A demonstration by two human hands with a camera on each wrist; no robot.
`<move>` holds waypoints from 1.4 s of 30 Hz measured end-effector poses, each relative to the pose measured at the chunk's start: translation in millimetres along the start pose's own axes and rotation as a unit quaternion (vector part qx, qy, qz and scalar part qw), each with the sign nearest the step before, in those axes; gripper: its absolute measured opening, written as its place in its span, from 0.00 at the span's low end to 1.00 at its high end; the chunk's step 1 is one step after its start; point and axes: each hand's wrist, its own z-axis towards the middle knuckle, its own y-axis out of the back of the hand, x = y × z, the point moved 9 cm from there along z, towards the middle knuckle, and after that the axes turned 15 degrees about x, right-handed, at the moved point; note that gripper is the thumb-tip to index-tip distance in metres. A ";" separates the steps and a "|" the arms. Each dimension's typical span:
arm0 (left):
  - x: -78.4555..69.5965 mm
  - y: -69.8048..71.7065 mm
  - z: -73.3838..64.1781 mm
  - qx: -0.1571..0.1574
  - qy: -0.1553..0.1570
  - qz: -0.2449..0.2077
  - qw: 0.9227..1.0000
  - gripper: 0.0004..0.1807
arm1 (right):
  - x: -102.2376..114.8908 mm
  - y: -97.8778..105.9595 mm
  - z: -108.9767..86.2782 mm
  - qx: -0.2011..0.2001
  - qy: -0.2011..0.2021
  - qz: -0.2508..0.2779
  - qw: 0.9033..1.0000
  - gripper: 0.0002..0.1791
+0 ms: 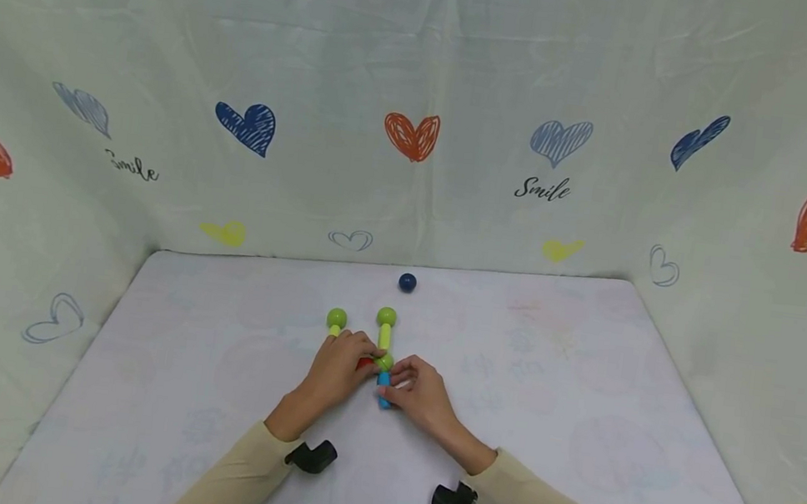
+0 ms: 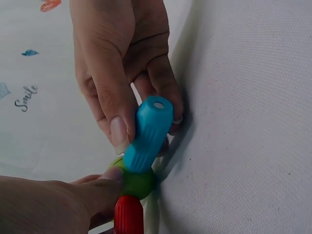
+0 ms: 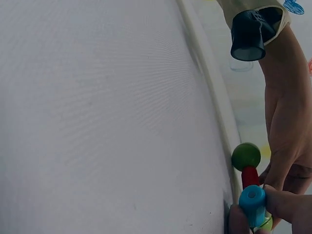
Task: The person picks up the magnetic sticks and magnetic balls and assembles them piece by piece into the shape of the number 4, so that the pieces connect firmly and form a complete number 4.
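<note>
My left hand (image 1: 338, 370) grips a green ball (image 1: 384, 361) where several toy rods meet; in the left wrist view its thumb presses on the ball (image 2: 137, 185). My right hand (image 1: 424, 396) pinches a short ribbed blue rod (image 1: 384, 392) between thumb and fingers, one end of it against the ball. The rod's free end, with a small round metallic spot, faces the left wrist camera. A red rod (image 2: 128, 214) joins the same ball and lies partly under my left hand. A yellow-green rod (image 1: 384, 336) runs from the ball to a far green ball (image 1: 386, 315).
Another green ball (image 1: 337, 318) on a yellow-green stub stands just beyond my left hand. A loose dark blue ball (image 1: 407, 283) sits near the back edge of the white table (image 1: 539, 437). Heart-printed sheeting (image 1: 323, 40) rises around it. Black devices (image 1: 313, 456) are worn at both wrists.
</note>
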 end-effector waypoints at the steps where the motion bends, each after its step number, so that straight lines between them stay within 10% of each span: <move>1: 0.3 -0.4 0.1 -0.001 0.001 -0.002 1.000 0.13 | 0.3 0.1 0.7 0.001 0.000 -0.007 1.000 0.17; 19: 0.4 -0.3 1.5 -0.004 0.008 -0.016 1.000 0.12 | -0.9 10.3 11.0 0.041 -0.029 -0.023 0.999 0.15; 42: 4.1 -5.8 3.5 0.014 0.032 -0.019 0.999 0.13 | 4.6 94.8 67.7 -0.057 -0.057 0.001 0.997 0.16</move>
